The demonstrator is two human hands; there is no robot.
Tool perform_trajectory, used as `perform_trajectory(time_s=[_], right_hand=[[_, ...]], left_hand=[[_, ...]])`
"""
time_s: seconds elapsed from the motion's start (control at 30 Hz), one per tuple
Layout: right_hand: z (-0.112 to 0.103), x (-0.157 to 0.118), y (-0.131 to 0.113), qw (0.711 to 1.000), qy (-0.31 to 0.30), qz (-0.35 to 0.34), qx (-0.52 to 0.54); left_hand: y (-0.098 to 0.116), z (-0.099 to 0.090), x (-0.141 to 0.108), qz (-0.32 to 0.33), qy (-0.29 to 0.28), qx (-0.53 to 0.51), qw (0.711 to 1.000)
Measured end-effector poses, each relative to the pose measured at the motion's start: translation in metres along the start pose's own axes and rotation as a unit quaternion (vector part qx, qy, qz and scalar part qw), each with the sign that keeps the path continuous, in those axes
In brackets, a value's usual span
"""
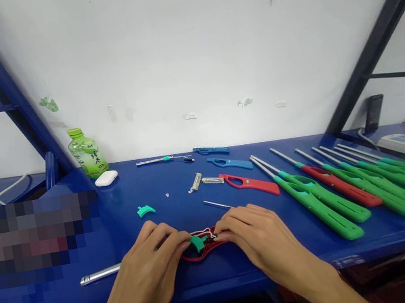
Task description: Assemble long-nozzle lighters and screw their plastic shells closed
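Observation:
A red lighter half-shell [200,255] lies near the table's front edge, with a green trigger piece [198,242], thin white wires and a small black part in it. My left hand [154,258] is closed on the shell's left side, its fingertips at the green trigger piece. A silver metal tube [99,275] sticks out to the left from behind this hand. My right hand [258,238] is closed at the shell's right side, with its fingertips pinching near the black part and the wire ends. Just behind the right hand, a thin metal rod [216,204] points back to the left.
Several green lighters [314,205] and a red lighter [342,185] lie at the right. Behind my hands are a red shell [255,185], blue shell [233,163], clear gas tank [213,180] and green trigger [145,211]. A bottle [88,155] and white case [106,178] stand back left.

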State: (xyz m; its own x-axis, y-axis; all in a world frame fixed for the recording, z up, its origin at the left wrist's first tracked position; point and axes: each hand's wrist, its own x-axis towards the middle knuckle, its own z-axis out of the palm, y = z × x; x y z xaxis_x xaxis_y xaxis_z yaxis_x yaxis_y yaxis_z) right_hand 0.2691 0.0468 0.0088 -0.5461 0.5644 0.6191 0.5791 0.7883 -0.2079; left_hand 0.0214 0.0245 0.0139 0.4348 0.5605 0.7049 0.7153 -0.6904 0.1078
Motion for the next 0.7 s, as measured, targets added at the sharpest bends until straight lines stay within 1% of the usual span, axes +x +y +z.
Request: perform_trajectory(time_s=[0.27, 0.43, 0.7], right_hand=[[-0.0010, 0.0035, -0.0005, 0.999, 0.043, -0.016, 0.025], [-0.0016, 0.0034, -0.0028, 0.999, 0.038, -0.018, 0.034], [-0.0035, 0.0049, -0.0037, 0.999, 0.026, -0.008, 0.034]], left_hand=[[0.0003, 0.0019, -0.0023, -0.013, -0.002, -0.012, 1.000], [0.0015, 0.0033, -0.0022, -0.029, -0.002, -0.024, 0.999], [0.0048, 0.0049, 0.0025, -0.002, 0.012, 0.006, 1.000]])
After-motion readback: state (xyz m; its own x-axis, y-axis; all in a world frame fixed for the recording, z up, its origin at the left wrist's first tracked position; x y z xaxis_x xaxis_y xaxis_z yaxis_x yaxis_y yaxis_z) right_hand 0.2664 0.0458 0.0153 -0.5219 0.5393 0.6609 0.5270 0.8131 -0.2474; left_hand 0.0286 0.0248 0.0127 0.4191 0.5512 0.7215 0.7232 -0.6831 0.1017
